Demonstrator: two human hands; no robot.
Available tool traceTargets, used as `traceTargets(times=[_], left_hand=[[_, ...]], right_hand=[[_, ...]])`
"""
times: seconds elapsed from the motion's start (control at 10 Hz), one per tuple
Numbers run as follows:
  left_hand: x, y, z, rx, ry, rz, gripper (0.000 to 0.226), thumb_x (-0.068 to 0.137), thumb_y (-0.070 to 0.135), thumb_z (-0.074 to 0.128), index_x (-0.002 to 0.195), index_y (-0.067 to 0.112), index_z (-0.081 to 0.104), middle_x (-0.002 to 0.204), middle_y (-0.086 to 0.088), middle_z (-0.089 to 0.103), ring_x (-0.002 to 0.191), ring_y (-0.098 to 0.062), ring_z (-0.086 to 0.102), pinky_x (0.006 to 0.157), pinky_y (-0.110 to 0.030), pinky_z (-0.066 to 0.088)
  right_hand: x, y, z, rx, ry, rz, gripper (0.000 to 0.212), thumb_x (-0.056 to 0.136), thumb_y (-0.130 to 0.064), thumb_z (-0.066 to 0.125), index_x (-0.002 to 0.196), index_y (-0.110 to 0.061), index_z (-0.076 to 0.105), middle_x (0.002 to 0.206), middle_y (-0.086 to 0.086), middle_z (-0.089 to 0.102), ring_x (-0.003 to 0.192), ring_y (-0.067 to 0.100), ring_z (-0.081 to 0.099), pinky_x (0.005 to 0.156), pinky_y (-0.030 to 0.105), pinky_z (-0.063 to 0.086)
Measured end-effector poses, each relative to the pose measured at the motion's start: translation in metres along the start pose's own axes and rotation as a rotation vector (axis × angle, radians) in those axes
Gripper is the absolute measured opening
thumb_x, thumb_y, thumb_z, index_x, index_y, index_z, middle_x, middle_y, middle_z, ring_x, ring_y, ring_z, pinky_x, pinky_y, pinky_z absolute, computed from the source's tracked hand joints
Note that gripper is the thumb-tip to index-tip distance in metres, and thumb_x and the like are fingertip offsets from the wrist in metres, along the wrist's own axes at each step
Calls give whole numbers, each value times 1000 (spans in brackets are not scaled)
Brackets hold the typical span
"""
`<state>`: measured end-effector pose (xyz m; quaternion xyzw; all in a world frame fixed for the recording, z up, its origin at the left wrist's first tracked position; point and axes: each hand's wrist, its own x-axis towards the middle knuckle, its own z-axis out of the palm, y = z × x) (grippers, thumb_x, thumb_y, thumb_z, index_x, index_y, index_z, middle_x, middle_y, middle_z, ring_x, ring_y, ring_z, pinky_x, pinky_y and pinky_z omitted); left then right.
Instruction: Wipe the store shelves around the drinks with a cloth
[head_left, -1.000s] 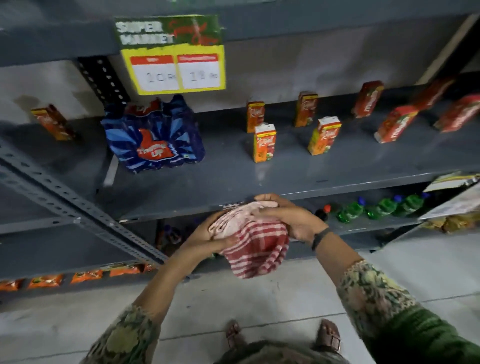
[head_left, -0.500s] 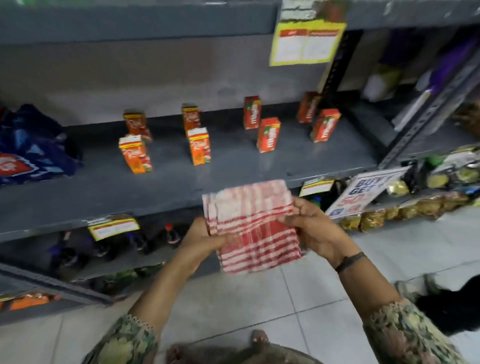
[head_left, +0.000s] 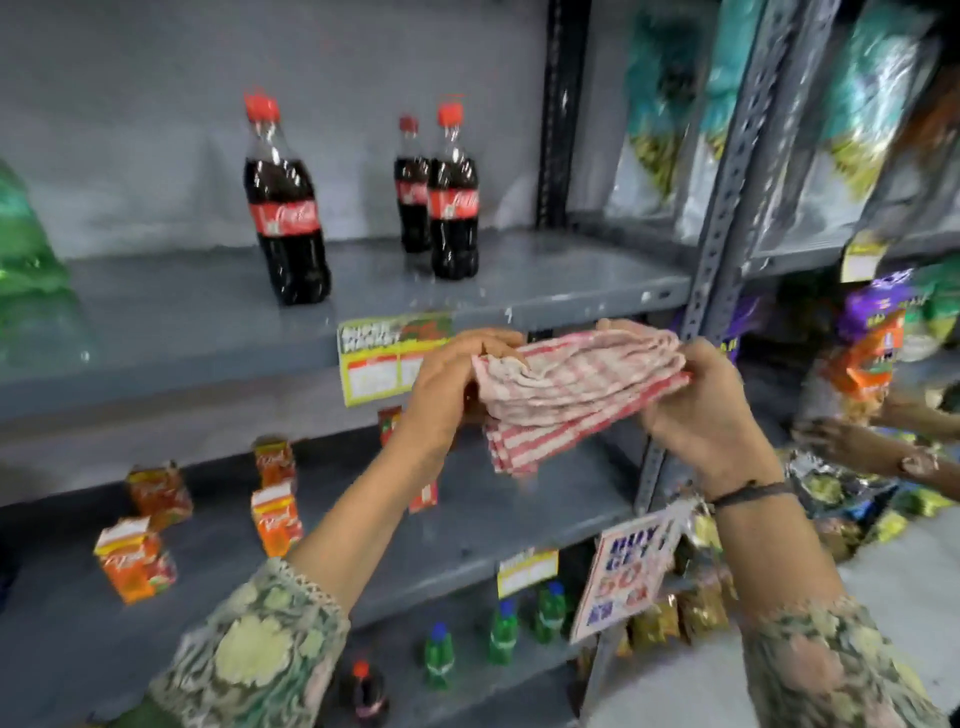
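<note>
Big grey metal shelving unit (head_left: 545, 296) fills pretty much the whole view, with a perforated grey upright post (head_left: 727, 208) running up at about 1 o'clock. Top visible shelf has three dark cola bottles with red caps and red labels: one (head_left: 285, 208) standing alone at 10 o'clock, two more (head_left: 452, 202) touching each other at 12. Shelf below holds small orange juice cartons (head_left: 137, 558) down at 8 o'clock. The folded red-and-white checked cloth (head_left: 576, 389) sits dead centre, held in the air just in front of the upper shelf edge, not touching it. Left hand (head_left: 447, 384) is closed on its left end, right hand (head_left: 711, 410) is pinching the right end. Yellow price tag (head_left: 384, 358) hangs just left of the left hand.
</note>
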<state>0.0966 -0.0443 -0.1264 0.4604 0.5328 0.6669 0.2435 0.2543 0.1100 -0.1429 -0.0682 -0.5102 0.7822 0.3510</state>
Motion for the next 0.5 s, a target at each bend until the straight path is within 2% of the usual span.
traceTargets(times=[0.1,0.2,0.3,0.4,0.5], left_hand=[[49,38,25,160,54,103,25,83,28,53,77,13,72,99,4,60,93,-9,54,82,-21,40],[97,57,44,755,82,325,33,88,35,56,89,5,71,128,-4,47,116,-15,47,96,-20,33],[134,46,52,1233,51,303,35,90,35,49,99,6,68,142,-14,36,120,-30,48,100,-41,42],[155,34,55,1624,-3,251,33,90,23,46,112,6,64,137,-13,43,125,-31,38,101,-45,34],[159,39,62,1753,-60,371,31,86,18,52,109,5,66,138,-11,43,127,-29,35,102,-41,32]], right_hand=[[36,-57,-1,-107,76,-77,59,51,-34,76,101,-5,68,83,5,75,75,17,69,59,21,58],[88,-80,-1,-456,289,-254,27,86,-9,61,108,5,64,80,2,74,67,10,65,56,16,55],[133,-73,-8,-946,399,-328,26,86,5,54,110,8,65,106,21,70,81,19,63,80,25,55],[155,-58,-17,-1485,308,-305,24,86,-4,58,106,2,69,112,23,69,102,32,64,94,38,50],[146,-77,-4,-1550,457,-605,29,83,-16,66,111,-8,67,113,18,67,107,33,61,95,42,49]])
